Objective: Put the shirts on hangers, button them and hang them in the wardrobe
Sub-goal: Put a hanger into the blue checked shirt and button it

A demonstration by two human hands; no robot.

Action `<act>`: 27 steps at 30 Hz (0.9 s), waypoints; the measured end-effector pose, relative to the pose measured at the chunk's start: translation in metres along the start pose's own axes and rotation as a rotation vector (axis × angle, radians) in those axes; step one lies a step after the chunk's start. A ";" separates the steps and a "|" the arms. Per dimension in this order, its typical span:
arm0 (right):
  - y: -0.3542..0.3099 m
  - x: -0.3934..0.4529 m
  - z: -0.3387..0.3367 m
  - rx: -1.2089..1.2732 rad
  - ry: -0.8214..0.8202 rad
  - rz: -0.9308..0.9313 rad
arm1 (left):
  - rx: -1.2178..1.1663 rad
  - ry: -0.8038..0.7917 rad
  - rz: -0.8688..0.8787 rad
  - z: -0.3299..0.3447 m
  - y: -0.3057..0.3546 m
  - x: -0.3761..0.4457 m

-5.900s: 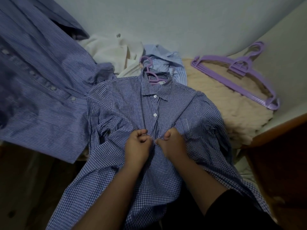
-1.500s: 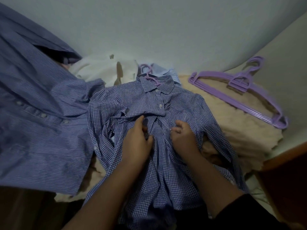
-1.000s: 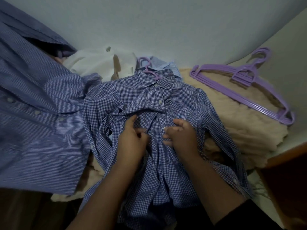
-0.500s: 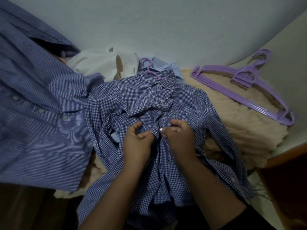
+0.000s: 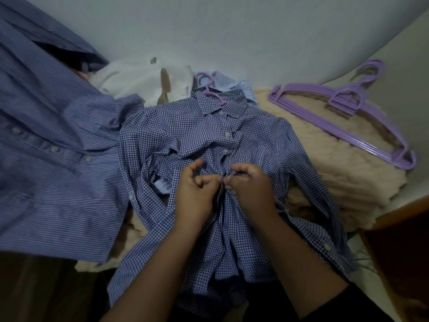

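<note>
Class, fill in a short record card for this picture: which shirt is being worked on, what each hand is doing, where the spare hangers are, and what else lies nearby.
shirt in work: checked shirt, on a purple hanger, lying on the cream blanket
left hand: pinching the placket
right hand: pinching the placket opposite
spare hangers: stacked on the blanket, right of the shirt
nearby: striped shirt at left, white garment behind

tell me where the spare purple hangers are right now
In the head view, the stack of purple hangers lies at the upper right on the cream fleece blanket, right of the checked shirt.
</note>
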State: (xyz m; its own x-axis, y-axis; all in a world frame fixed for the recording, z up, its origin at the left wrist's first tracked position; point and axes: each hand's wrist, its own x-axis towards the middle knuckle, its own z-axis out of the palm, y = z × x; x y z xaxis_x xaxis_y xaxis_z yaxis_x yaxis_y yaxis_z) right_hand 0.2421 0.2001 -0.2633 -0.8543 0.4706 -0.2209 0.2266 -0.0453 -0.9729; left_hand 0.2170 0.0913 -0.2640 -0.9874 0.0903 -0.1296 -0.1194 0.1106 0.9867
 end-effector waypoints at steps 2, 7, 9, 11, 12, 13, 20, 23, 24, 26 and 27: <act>-0.001 -0.001 -0.002 -0.044 -0.048 -0.043 | -0.035 -0.003 0.005 -0.001 -0.001 0.001; 0.002 0.003 -0.001 -0.093 -0.127 -0.099 | -0.052 -0.028 0.057 -0.001 -0.006 0.002; 0.004 0.005 0.000 -0.118 -0.107 -0.100 | -0.048 -0.047 0.067 0.000 -0.008 0.003; 0.007 0.008 0.001 -0.104 -0.073 -0.084 | -0.043 -0.063 0.072 -0.001 -0.010 0.004; 0.008 0.009 0.001 -0.093 -0.059 -0.074 | -0.044 -0.068 0.072 -0.001 -0.011 0.004; 0.009 0.010 0.002 -0.084 -0.049 -0.064 | -0.047 -0.072 0.070 -0.001 -0.013 0.004; 0.013 0.013 0.004 0.022 0.000 0.019 | -0.053 -0.111 0.056 -0.004 -0.019 0.011; 0.014 0.012 0.009 0.066 -0.004 0.037 | -0.034 -0.103 0.033 -0.009 -0.021 0.018; 0.015 0.012 0.011 0.073 -0.002 0.038 | -0.037 -0.109 0.024 -0.011 -0.020 0.019; 0.015 0.013 0.013 0.080 0.009 0.033 | -0.061 -0.127 0.003 -0.011 -0.018 0.019; 0.014 0.014 0.014 0.079 0.015 0.030 | -0.072 -0.136 -0.006 -0.011 -0.016 0.019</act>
State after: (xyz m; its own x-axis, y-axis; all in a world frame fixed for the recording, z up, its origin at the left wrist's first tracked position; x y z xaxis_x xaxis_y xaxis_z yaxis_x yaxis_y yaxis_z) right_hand 0.2269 0.1941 -0.2812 -0.8405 0.4808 -0.2499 0.2144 -0.1285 -0.9683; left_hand 0.1992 0.0802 -0.2807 -0.9641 0.2240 -0.1427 -0.1371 0.0406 0.9897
